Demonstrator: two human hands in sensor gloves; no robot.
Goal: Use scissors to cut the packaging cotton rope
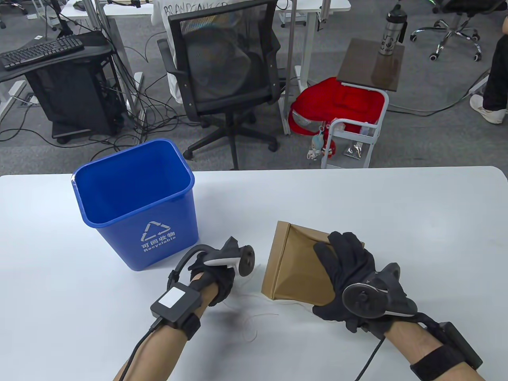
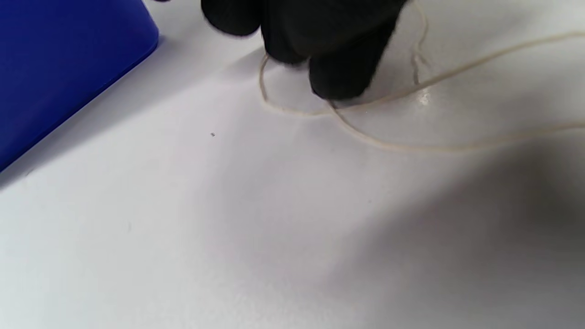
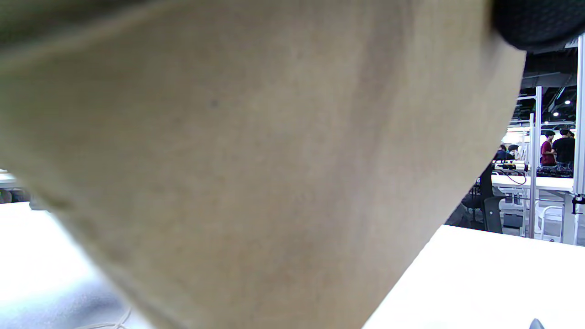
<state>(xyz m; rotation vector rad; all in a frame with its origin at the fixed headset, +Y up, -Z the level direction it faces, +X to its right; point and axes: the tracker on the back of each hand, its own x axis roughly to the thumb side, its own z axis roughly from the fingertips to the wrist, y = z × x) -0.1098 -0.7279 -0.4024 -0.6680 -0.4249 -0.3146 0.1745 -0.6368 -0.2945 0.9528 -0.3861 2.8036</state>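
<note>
A brown paper-wrapped package [image 1: 293,266] sits tilted on the white table, right of centre. My right hand [image 1: 341,270] grips it from above and the right side; it fills the right wrist view [image 3: 274,160], with one gloved fingertip [image 3: 534,23] at the top right corner. Thin cotton rope [image 1: 254,317] lies in loose strands on the table in front of the package. My left hand [image 1: 218,279] reaches down just left of the package. In the left wrist view its bunched fingertips [image 2: 333,82] pinch the rope [image 2: 411,146] where two strands cross. No scissors are in view.
A blue recycling bin [image 1: 135,198] stands on the table at the left, close behind my left hand, and also shows in the left wrist view [image 2: 68,59]. The table's far edge [image 1: 317,170] runs behind it. An office chair and a cart stand beyond.
</note>
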